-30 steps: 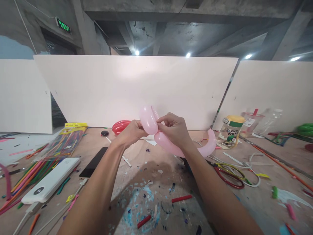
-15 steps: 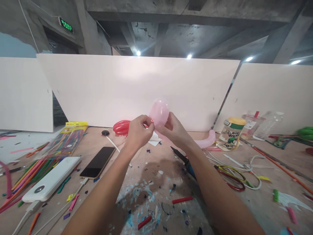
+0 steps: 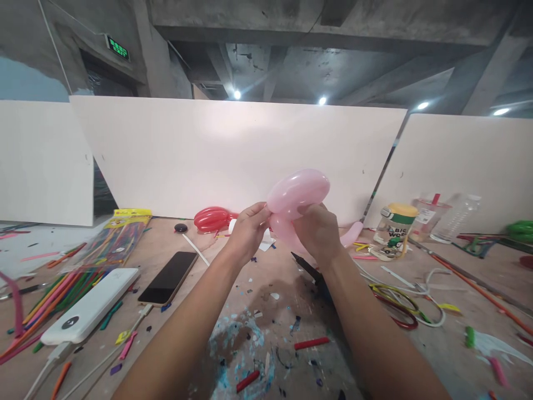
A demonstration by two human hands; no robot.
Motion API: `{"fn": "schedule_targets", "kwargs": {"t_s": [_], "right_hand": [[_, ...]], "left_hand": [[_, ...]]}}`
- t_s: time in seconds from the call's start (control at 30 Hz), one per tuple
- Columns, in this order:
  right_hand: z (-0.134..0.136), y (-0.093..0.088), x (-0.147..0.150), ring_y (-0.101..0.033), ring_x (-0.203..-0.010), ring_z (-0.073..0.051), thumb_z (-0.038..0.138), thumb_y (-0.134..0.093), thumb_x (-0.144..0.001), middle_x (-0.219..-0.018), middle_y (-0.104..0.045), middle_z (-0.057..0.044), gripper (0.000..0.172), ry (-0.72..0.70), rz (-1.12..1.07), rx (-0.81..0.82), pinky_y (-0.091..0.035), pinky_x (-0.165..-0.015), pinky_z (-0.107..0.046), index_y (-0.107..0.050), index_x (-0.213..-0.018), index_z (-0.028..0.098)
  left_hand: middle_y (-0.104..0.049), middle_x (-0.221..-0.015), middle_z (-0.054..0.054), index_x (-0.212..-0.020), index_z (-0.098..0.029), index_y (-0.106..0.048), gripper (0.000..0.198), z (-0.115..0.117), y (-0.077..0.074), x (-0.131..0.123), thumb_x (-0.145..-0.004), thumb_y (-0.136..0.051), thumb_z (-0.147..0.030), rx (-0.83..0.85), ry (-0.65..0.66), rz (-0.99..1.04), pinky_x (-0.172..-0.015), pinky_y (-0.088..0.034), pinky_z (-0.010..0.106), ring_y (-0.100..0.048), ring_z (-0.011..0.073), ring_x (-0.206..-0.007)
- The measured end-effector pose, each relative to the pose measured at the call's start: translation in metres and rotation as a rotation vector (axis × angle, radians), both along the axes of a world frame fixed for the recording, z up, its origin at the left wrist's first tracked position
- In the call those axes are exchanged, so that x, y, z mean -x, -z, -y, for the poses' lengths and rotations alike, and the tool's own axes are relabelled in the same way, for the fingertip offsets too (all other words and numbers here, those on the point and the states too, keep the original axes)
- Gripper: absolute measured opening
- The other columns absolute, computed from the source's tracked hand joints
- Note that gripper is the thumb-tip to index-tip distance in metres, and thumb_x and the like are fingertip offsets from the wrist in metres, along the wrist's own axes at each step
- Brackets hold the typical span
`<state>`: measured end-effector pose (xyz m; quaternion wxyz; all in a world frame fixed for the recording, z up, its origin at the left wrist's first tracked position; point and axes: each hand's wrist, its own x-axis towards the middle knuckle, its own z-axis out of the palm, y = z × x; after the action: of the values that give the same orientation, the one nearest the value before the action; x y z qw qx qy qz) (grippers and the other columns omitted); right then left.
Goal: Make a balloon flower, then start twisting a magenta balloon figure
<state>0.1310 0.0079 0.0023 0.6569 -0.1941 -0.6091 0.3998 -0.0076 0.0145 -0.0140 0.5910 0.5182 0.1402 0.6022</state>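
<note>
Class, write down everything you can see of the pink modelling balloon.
The pink modelling balloon is inflated, glossy and slightly translucent, like thin rubber. A plump upper section tilts up toward the right; below it, a longer part passes behind the right hand and reappears as a slim, upturned end. The left hand pinches it near where the sections meet, while the right hand holds it from the other side. Whether the far end rests on anything is unclear.

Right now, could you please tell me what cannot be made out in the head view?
All in the head view:
Pink balloon: its middle stretch is hidden by the right hand.
Its end at the left hand: too small to tell how it is pinched.
Black tool: rear hidden by the right forearm.
Green bundle: cut off by the right edge.
</note>
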Motion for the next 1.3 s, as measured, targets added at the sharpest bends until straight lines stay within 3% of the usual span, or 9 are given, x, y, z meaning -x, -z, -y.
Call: {"fn": "schedule_targets", "kwargs": {"t_s": [0.1,0.2,0.33,0.4,0.53,0.87,1.07,1.17,1.3], "right_hand": [[-0.001,0.000,-0.005,-0.057,-0.079,-0.024,0.030,-0.042,-0.071,-0.076,-0.059,-0.005,0.013,0.052,0.140,-0.020,-0.046,-0.071,-0.040,-0.051,-0.078,0.022],[-0.001,0.000,-0.005,-0.057,-0.087,-0.024,0.035,-0.044,-0.080,-0.091,-0.062,-0.005,0.027,0.196,0.293,-0.133,-0.048,-0.073,-0.040,-0.054,-0.102,0.023],[0.001,0.001,0.002,-0.058,-0.087,-0.019,0.030,-0.056,-0.081,-0.112,-0.056,-0.006,0.060,0.321,0.332,-0.249,-0.051,-0.071,-0.036,-0.030,-0.135,0.031],[0.003,0.002,0.003,-0.059,-0.089,-0.017,0.026,-0.059,-0.080,-0.118,-0.053,-0.006,0.054,0.314,0.328,-0.275,-0.052,-0.074,-0.034,-0.038,-0.128,0.032],[0.005,0.001,-0.001,-0.057,-0.101,-0.018,0.022,-0.058,-0.081,-0.120,-0.054,-0.005,0.017,0.243,0.430,-0.253,-0.050,-0.083,-0.035,-0.063,-0.096,0.026],[0.018,-0.009,-0.009,-0.058,-0.100,-0.018,0.025,-0.053,-0.086,-0.116,-0.060,-0.003,0.021,0.140,0.723,-0.150,-0.047,-0.086,-0.036,-0.071,-0.096,0.029],[0.015,-0.006,0.001,-0.049,-0.113,-0.022,0.010,-0.051,-0.080,-0.123,-0.048,-0.007,0.021,0.542,0.676,-0.405,-0.044,-0.091,-0.040,-0.067,-0.086,0.023],[0.012,-0.002,0.002,-0.046,-0.108,-0.024,0.008,-0.050,-0.078,-0.123,-0.043,-0.009,0.020,0.746,0.693,-0.498,-0.046,-0.085,-0.043,-0.064,-0.080,0.021],[0.010,0.003,0.002,-0.047,-0.078,-0.015,0.009,-0.050,-0.080,-0.118,-0.040,-0.009,0.017,0.809,0.728,-0.582,-0.048,-0.068,-0.035,-0.062,-0.080,0.020]], "left_hand": [[-0.066,-0.075,0.004,-0.083,-0.018,-0.072,0.014,0.001,0.000,0.003,-0.076,-0.068,-0.029,-0.075,0.089,-0.142,-0.068,-0.044,0.029,-0.055,0.0137,-0.064],[-0.068,-0.079,0.005,-0.085,-0.020,-0.073,0.016,0.001,-0.001,0.007,-0.077,-0.066,-0.031,-0.162,0.054,-0.239,-0.070,-0.044,0.032,-0.058,0.0166,-0.068],[-0.068,-0.071,0.004,-0.078,-0.020,-0.074,0.014,0.001,-0.004,0.014,-0.072,-0.070,-0.032,-0.209,-0.015,-0.316,-0.075,-0.046,0.037,-0.060,0.0202,-0.072],[-0.068,-0.070,0.004,-0.076,-0.021,-0.074,0.012,0.003,-0.007,0.019,-0.072,-0.070,-0.031,-0.229,-0.058,-0.365,-0.078,-0.047,0.039,-0.061,0.0219,-0.076],[-0.070,-0.077,0.002,-0.077,-0.021,-0.074,0.012,0.008,-0.015,0.027,-0.074,-0.067,-0.030,-0.249,-0.094,-0.513,-0.085,-0.046,0.039,-0.062,0.0220,-0.087],[-0.071,-0.075,0.002,-0.076,-0.021,-0.075,0.011,0.005,-0.016,0.039,-0.072,-0.067,-0.027,-0.254,0.000,-0.641,-0.083,-0.045,0.037,-0.062,0.0199,-0.080],[-0.065,-0.068,-0.001,-0.072,-0.021,-0.072,0.011,-0.003,-0.007,0.029,-0.075,-0.062,-0.021,-0.198,-0.066,-0.501,-0.072,-0.043,0.030,-0.055,0.0130,-0.068],[-0.068,-0.084,0.003,-0.088,-0.020,-0.072,0.015,0.003,-0.008,0.023,-0.078,-0.061,-0.022,-0.215,0.062,-0.391,-0.080,-0.045,0.031,-0.059,0.0153,-0.080],[-0.067,-0.098,0.008,-0.106,-0.018,-0.066,0.032,0.015,-0.012,0.016,-0.075,-0.069,-0.028,-0.163,0.224,-0.360,-0.083,-0.049,0.035,-0.060,0.0197,-0.092]]}}
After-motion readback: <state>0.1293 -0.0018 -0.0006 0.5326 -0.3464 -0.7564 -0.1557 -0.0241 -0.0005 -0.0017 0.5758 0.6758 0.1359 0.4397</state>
